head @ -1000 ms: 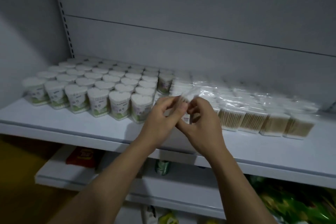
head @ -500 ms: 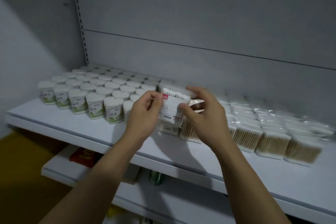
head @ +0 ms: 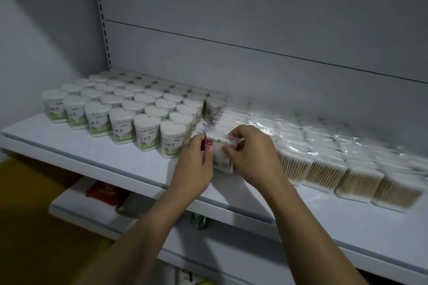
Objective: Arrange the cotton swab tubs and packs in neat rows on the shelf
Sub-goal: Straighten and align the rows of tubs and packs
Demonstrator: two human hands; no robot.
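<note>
A white shelf [head: 115,159] carries rows of heart-shaped cotton swab tubs [head: 122,111] with green labels on its left half. Clear plastic packs of wooden-stick swabs [head: 324,164] lie in rows on its right half. Between the two groups, a swab pack [head: 220,155] with a white label and red mark stands upright on the shelf. My left hand [head: 196,166] pinches its left edge. My right hand [head: 252,155] grips its top and right side, and both hands cover part of it.
The grey back panel [head: 254,30] rises behind the goods, with a slotted upright [head: 102,21] at the left. A lower shelf [head: 97,213] holds a red packet [head: 104,191] and a green can [head: 200,221]. Yellow floor [head: 27,227] shows at the lower left.
Both hands have brought the labelled pack down from mid-air and set it on the shelf at the left end of the pack rows. The camera has shifted.
</note>
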